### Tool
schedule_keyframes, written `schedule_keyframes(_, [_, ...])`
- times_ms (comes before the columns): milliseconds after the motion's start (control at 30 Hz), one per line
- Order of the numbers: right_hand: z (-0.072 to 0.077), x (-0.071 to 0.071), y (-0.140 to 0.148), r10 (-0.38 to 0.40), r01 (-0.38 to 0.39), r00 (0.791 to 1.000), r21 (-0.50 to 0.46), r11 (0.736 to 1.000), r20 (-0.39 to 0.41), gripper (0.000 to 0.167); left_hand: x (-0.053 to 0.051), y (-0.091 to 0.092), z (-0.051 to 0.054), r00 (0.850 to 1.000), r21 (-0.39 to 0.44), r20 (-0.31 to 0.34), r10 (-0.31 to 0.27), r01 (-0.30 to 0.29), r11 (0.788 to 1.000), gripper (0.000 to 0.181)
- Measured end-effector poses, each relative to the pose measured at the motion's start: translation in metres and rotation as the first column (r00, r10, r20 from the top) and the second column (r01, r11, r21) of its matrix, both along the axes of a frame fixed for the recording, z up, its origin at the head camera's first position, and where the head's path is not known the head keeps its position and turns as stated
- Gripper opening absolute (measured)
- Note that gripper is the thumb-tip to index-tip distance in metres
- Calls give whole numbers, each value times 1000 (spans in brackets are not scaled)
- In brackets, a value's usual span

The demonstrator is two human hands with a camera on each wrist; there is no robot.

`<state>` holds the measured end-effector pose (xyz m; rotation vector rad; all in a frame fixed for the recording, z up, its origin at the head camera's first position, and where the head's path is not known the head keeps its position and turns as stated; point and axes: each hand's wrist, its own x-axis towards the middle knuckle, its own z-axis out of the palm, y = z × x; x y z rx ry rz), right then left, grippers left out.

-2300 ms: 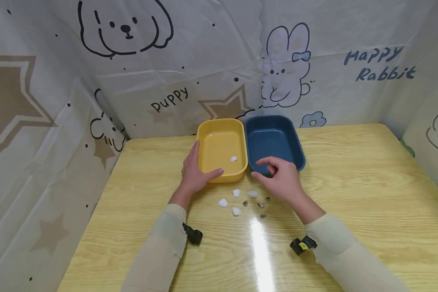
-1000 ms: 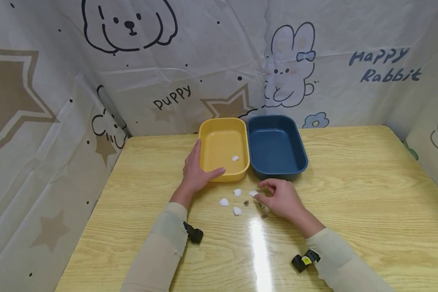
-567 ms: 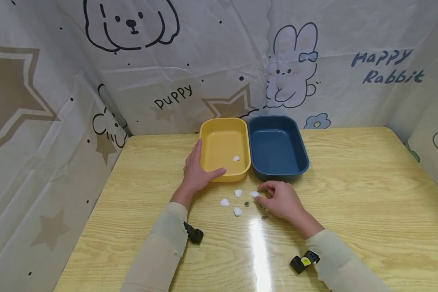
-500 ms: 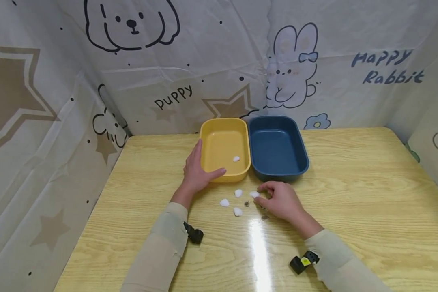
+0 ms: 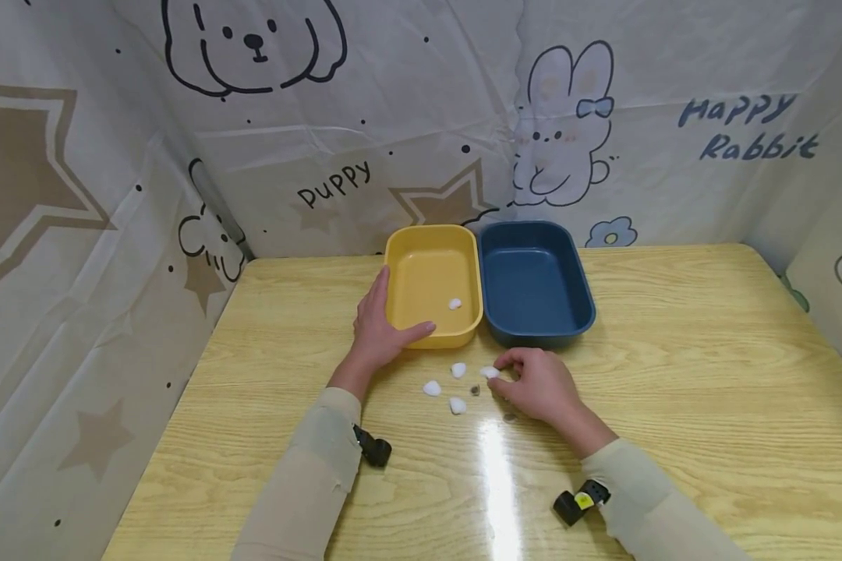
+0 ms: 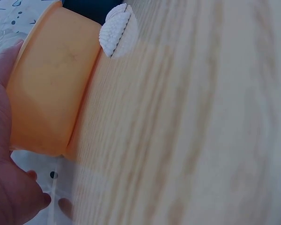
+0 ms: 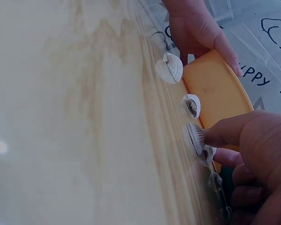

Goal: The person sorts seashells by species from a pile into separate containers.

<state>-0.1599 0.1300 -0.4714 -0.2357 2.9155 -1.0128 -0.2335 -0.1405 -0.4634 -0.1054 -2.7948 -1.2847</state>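
My left hand (image 5: 380, 331) rests against the near left corner of the yellow bin (image 5: 435, 340), its thumb extended along the front rim and its fingers straight along the side. Inside that bin lies one white shell (image 5: 454, 304). In front of the two bins, the thumb and index finger of my right hand (image 5: 543, 388) pinch a white seashell (image 5: 489, 372) at table level. Three other white shells, one of them a ribbed shell (image 6: 117, 30) in the left wrist view, lie nearby with a small dark shell (image 5: 475, 390). My right hand hides part of the group.
A dark blue bin (image 5: 536, 336) stands against the right side of the yellow one. Both are near the back of the wood-grain table (image 5: 688, 374), by a printed cloth wall (image 5: 267, 187). A faint dark shell (image 5: 509, 418) lies beside the right wrist.
My right hand has come down from the blue bin's front rim to the shells and has stayed at the white one for about a second. The left hand keeps its place.
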Motion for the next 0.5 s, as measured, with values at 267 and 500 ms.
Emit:
schedule_keyframes(267, [0,-1,0,-3,3,1000,2,1000,-11,19,0,0,1,1000,1,8,9,-9,1000,123])
schedule_keyframes(500, [0,1,-1,-2,2,1000,3,1000,-11,21,1,0,1,1000,5,10,5,-5,1000,123])
